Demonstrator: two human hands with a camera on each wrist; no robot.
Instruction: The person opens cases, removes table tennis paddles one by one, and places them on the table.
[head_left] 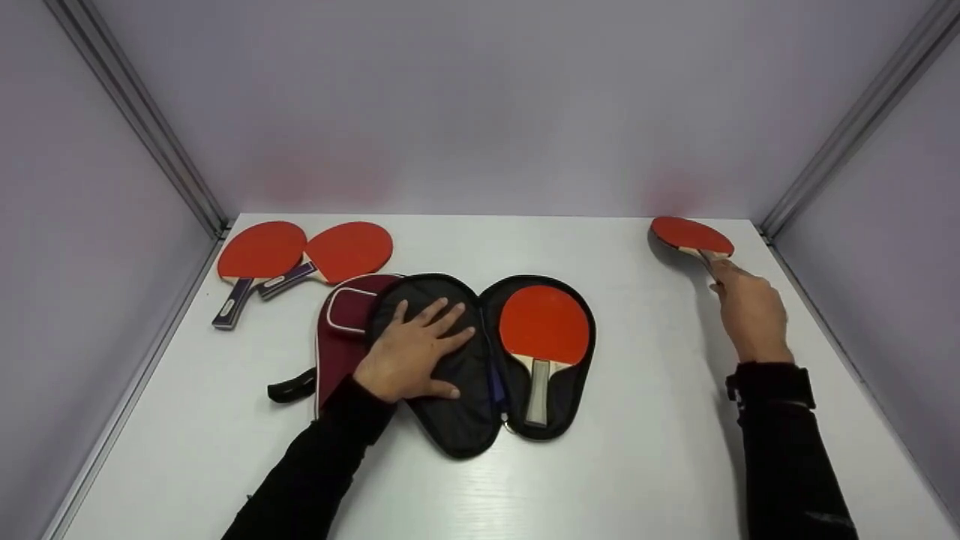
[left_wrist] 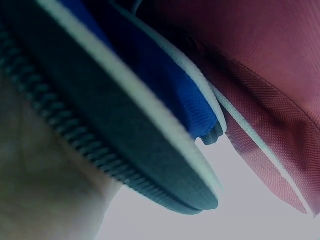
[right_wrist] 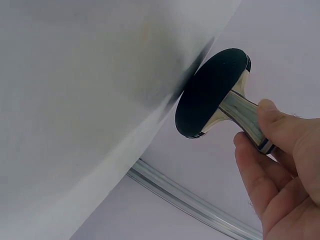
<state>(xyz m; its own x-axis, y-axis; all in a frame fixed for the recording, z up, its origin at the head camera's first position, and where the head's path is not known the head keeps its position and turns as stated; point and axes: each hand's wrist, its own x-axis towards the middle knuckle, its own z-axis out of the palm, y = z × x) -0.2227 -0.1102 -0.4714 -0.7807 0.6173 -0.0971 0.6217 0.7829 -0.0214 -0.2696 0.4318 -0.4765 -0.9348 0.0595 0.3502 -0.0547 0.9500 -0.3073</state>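
Observation:
My left hand rests spread and flat on the black inner flap of an unzipped paddle case. In the case's other half lies a red table tennis paddle, handle toward me. At the back right, my right hand pinches a second table tennis paddle by the end of its handle. That paddle is tilted, red face up, its black underside showing in the right wrist view. In the left wrist view the zipper edge of the case runs beside my left hand.
A dark red case with a black strap lies partly under the opened flap. Two more red paddles lie at the back left with their handles crossing. Pale walls enclose the white table at the back and sides.

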